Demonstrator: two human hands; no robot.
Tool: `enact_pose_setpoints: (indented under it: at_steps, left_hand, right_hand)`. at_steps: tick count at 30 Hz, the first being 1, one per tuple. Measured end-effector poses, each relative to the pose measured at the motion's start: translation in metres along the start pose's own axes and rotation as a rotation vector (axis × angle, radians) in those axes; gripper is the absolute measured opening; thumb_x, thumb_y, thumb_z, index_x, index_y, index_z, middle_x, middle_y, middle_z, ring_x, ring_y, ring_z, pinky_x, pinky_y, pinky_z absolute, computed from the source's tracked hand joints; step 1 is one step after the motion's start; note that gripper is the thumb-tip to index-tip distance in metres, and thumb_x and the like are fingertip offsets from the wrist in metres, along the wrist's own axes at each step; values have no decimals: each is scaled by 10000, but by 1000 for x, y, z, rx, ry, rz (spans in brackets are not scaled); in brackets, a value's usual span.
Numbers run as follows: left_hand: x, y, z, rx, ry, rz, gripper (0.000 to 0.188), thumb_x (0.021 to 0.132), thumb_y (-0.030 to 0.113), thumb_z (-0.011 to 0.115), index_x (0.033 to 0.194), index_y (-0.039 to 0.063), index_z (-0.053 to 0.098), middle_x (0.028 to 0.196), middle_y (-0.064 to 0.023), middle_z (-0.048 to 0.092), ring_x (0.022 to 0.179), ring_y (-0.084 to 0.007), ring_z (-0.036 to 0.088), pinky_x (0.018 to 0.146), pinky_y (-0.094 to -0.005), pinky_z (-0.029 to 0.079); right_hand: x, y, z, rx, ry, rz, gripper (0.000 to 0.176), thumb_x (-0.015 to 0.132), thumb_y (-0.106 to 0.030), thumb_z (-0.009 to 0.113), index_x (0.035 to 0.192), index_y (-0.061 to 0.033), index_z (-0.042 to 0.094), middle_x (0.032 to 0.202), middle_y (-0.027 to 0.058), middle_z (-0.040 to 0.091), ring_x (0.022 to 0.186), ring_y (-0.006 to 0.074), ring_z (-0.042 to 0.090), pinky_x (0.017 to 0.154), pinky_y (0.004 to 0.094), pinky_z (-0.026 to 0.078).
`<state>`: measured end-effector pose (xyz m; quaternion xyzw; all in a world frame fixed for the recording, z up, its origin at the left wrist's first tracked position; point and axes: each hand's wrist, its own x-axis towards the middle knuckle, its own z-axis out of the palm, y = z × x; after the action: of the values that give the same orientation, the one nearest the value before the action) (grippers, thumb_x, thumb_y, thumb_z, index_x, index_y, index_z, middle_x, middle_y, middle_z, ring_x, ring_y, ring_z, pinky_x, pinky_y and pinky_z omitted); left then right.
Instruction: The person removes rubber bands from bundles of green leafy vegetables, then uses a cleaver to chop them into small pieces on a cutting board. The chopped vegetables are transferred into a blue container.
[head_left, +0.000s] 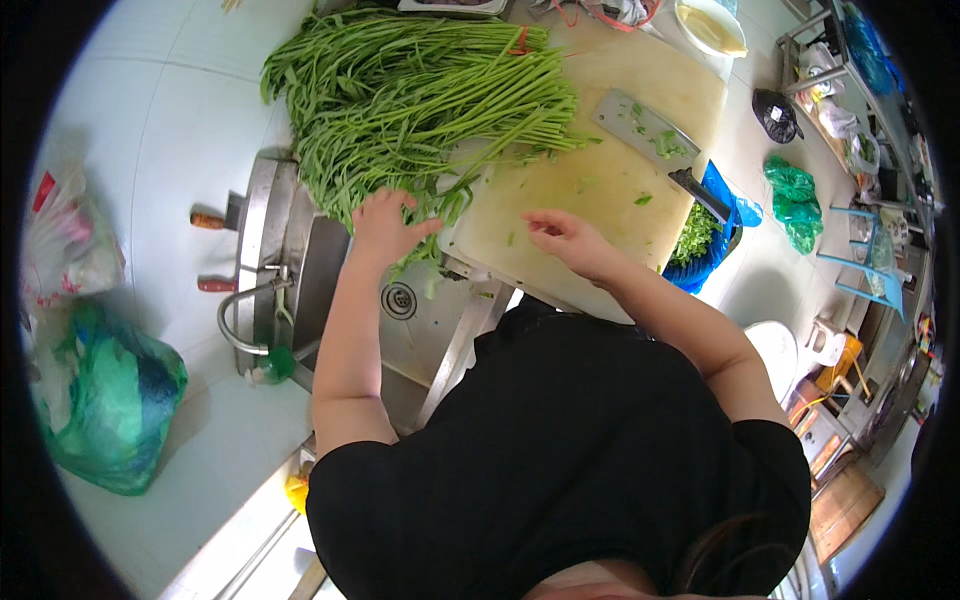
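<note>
A large heap of leafy green stalks (420, 97), likely water spinach, lies across the back of a pale cutting board (555, 195) and hangs toward the sink. My left hand (390, 229) is over the leaf ends at the sink's edge, fingers and thumb spread; whether it touches the leaves is unclear. Above the board's near part, my right hand (566, 238) has loosely curled fingers with a gap at the thumb, and nothing shows in it. A cleaver (649, 129) with a black handle lies flat on the board to the right, bits of green on its blade.
Below my left arm is a steel sink (435, 330) with a curved faucet (225, 315). A blue-lined container (720, 247) holding chopped greens stands beside the board's right edge. Two knife handles stick out behind the sink. A white bowl (709, 28) sits at the back right.
</note>
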<state>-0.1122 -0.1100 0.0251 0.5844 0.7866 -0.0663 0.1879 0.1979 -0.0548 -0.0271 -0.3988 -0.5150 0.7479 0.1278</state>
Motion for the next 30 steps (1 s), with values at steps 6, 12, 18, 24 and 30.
enact_pose_setpoints:
  at_steps: [6, 12, 18, 24, 30]
  left_hand:
    - [120, 34, -50, -194, 543, 576, 612, 860, 437, 719, 1277, 19, 561, 1278, -191, 573, 1215, -386, 517, 1034, -447, 409]
    - [199, 49, -51, -238, 188, 412, 558, 966, 456, 572, 1276, -7, 561, 1331, -208, 550, 1264, -398, 486, 1056, -465, 384]
    - [187, 37, -7, 107, 370, 633, 518, 943, 385, 601, 1281, 0, 519, 1437, -199, 424, 1379, -422, 332, 1144, -570, 238]
    - [140, 44, 1, -53, 246, 585, 595, 864, 309, 662, 1315, -27, 466, 1334, -228, 525, 1286, -401, 473, 1113, -532, 324]
    - [132, 67, -59, 50, -132, 479, 1008, 672, 561, 805, 1402, -7, 403, 1263, -240, 562, 1177, -375, 553, 1058, -491, 369]
  right_hand:
    - [89, -16, 68, 679, 22, 350, 390, 944, -243, 650, 1317, -163, 565, 1132, -34, 592, 1010, 118, 528, 940, 326, 414]
    - [143, -27, 92, 898, 249, 367, 435, 851, -304, 756, 1227, -201, 563, 1277, -63, 523, 1127, 133, 410, 972, 361, 348]
    - [181, -38, 70, 1147, 196, 98, 529, 838, -315, 777, 1295, -190, 541, 1325, -42, 518, 1206, 143, 421, 975, 374, 326]
    - [186, -12, 59, 1266, 36, 92, 466, 856, -382, 779, 1237, -207, 574, 1299, -27, 523, 1172, 137, 451, 953, 369, 357]
    - [178, 7, 55, 1283, -128, 92, 235, 910, -372, 715, 1011, -184, 617, 786, -48, 635, 860, 124, 585, 904, 335, 433]
